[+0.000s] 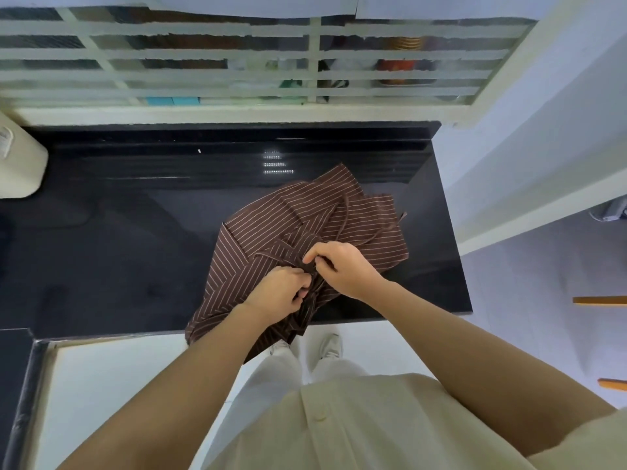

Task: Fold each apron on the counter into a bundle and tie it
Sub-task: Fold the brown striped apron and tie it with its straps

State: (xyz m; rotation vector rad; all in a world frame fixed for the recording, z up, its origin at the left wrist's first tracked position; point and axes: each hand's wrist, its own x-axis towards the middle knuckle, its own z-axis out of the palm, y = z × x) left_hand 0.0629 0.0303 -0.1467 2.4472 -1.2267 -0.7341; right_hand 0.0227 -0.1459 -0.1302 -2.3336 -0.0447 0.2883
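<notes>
the brown striped apron (315, 232) lies crumpled on the black counter (118, 249), middle right of the frame. the left hand (280, 293) and right hand (342, 266) both pinch its strap (310, 266) right between them, equally near, probably working a knot.

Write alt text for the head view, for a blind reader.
A person's left hand and right hand pinch a crumpled brown striped apron on a black counter; its near corner hangs over the front edge. A barred window stands behind.
</notes>
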